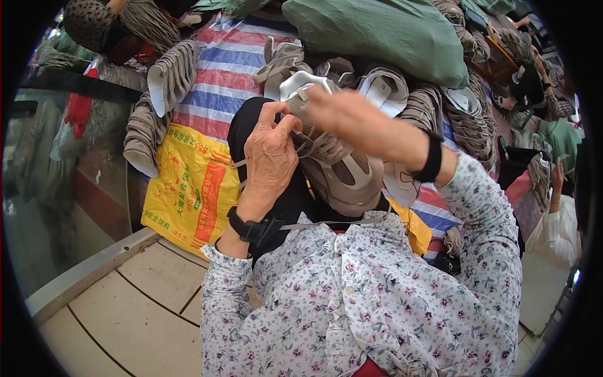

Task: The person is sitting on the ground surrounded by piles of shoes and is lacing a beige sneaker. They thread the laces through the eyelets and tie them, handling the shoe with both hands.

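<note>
A grey-beige sneaker (342,179) rests on my lap with its toe toward me, and its laces (330,147) run across the front. My left hand (270,151) is closed beside the lace rows, thumb and index finger pinched on a shoelace. A pale lace end shows at that hand's outer side, over the black trousers. Another loose lace end (339,223) lies below the toe, across my floral shirt. Over the shoe's tongue and collar, my right hand (370,125) is smeared by motion; its fingers cannot be made out.
Stacked shoe uppers (169,78) stand at the left, with more (427,110) at the right. A green sack (377,38) lies beyond the shoe. Underneath are a striped tarp (217,75) and a yellow bag (188,188). Other people work at the far edges, one in a white sleeve (553,232).
</note>
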Demonstrator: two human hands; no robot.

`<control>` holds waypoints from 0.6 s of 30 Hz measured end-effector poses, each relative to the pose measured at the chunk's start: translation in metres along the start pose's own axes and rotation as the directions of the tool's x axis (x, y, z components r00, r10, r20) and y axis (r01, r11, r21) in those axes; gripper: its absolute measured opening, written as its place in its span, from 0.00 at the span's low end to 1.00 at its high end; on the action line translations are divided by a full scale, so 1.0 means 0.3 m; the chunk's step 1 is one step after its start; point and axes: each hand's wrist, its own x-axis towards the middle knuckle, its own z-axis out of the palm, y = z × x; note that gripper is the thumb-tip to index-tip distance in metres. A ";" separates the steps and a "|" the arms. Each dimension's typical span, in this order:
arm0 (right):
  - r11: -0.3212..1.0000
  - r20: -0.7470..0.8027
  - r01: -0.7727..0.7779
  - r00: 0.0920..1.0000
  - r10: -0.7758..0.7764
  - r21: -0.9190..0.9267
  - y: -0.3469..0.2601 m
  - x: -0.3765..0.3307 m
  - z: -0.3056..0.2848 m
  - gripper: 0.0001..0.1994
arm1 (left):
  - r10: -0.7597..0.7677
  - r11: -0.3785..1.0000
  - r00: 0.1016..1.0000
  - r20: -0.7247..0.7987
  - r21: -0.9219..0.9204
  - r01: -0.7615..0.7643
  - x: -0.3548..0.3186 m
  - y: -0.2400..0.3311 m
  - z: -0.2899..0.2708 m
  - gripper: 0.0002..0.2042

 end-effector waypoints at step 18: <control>-0.317 0.290 -0.104 0.723 0.627 0.943 0.066 -0.242 0.028 0.06 | -0.173 0.979 0.961 0.216 -0.069 0.192 0.137 0.062 0.113 0.07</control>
